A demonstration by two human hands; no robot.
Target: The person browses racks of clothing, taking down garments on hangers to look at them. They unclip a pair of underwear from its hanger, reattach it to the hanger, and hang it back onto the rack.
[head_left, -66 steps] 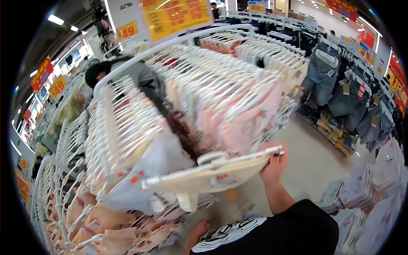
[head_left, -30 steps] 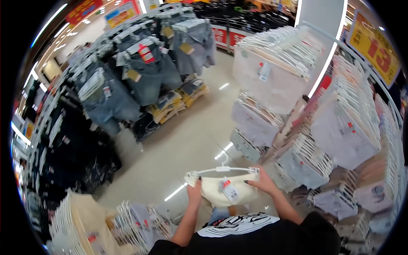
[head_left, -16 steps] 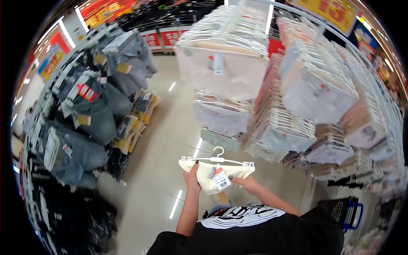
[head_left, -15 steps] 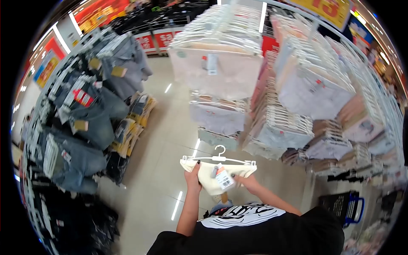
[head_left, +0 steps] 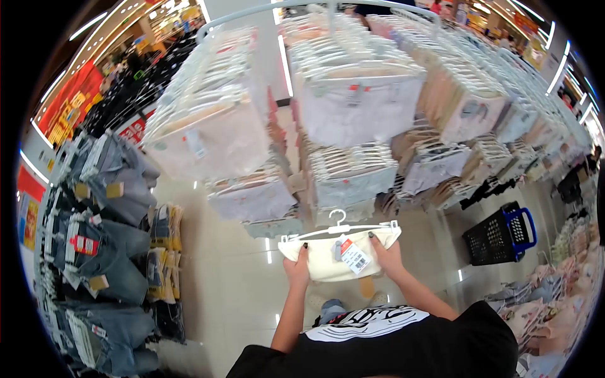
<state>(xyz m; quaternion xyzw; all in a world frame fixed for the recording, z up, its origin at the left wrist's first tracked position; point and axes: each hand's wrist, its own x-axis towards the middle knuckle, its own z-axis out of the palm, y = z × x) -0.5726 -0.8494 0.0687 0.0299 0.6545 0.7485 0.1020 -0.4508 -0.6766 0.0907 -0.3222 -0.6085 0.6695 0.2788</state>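
Cream briefs (head_left: 324, 259) hang from a white clip hanger (head_left: 340, 228) in front of my body. My left hand (head_left: 297, 267) grips the left side of the fabric, thumb on top, just below the clip. On the other side my right hand (head_left: 386, 254) pinches the fabric in the same way, its thumb near the right clip. A white and orange price tag (head_left: 355, 257) lies over the front of the briefs. The fingers behind the fabric are hidden.
Racks of pale underwear (head_left: 362, 107) on hangers stand ahead and to the right. Denim clothes (head_left: 113, 246) hang along the left. A black shopping basket with a blue handle (head_left: 495, 238) is on the tiled floor (head_left: 217, 283) at right. More pink garments (head_left: 535, 315) hang lower right.
My right hand has moved from the tag to the right edge of the briefs, which now spread wider and flatter. My view has turned right, bringing the whole basket into sight.
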